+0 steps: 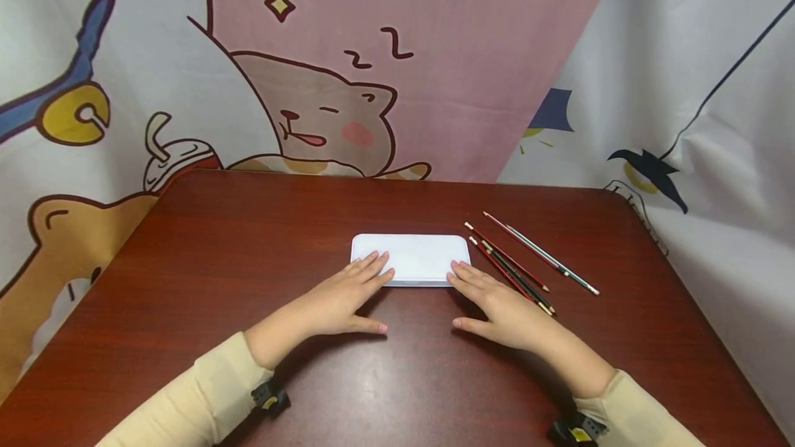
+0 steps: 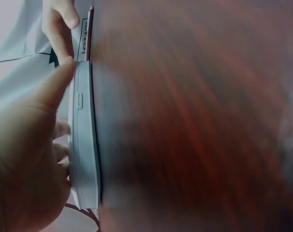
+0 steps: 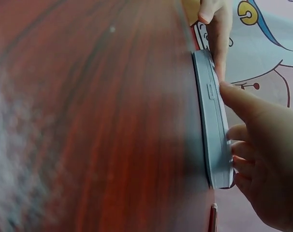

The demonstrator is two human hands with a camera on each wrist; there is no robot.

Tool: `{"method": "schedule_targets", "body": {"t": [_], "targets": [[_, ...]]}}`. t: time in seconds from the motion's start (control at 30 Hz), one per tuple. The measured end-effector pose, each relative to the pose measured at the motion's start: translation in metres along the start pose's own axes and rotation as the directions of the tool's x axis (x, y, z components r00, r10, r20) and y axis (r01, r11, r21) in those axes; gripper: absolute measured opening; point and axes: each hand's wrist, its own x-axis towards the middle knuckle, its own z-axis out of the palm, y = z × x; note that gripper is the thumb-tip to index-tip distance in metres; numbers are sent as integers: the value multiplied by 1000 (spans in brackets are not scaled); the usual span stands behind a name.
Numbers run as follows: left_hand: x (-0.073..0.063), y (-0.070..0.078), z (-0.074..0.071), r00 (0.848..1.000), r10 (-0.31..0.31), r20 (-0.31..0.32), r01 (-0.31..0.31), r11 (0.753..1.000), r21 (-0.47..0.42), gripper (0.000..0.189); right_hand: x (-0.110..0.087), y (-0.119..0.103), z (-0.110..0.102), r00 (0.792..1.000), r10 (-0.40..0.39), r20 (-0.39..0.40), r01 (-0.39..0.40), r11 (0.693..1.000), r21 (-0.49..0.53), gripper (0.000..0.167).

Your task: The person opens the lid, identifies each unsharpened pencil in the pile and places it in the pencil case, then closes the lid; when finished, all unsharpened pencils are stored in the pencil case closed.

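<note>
A closed white pencil case (image 1: 419, 254) with rounded corners lies flat on the table. In the left wrist view the small catch of the case (image 2: 80, 100) shows on its near side. My left hand (image 1: 341, 299) rests its straight fingers on the lid's left end, thumb spread toward me. The fingers of my right hand (image 1: 499, 305) lie likewise on the right end, that thumb also held apart. Both thumbs are off the lid in the head view. Just right of the case are several pencils, among them a red pencil (image 1: 518, 261) and a dark pencil (image 1: 518, 274).
Farther right, a pale green and white pencil (image 1: 553, 259) lies slanted beside another red pencil (image 1: 499, 223). The reddish-brown wooden table (image 1: 261, 226) has its far edge against a printed cartoon curtain (image 1: 472, 88). Black wrist cameras sit at both sleeves.
</note>
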Motion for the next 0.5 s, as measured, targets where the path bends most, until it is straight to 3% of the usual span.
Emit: {"method": "schedule_targets", "body": {"t": [0.3,0.5], "targets": [[0,-1,0,1000,3,-13,-3,1000,1,87,0,4,-4,1000,12,7,-13,999,36,72],[-8,-9,-12,996,20,-86,-23,999,-31,75,-5,12,-21,998,53,-39,-50,997,56,70]]}}
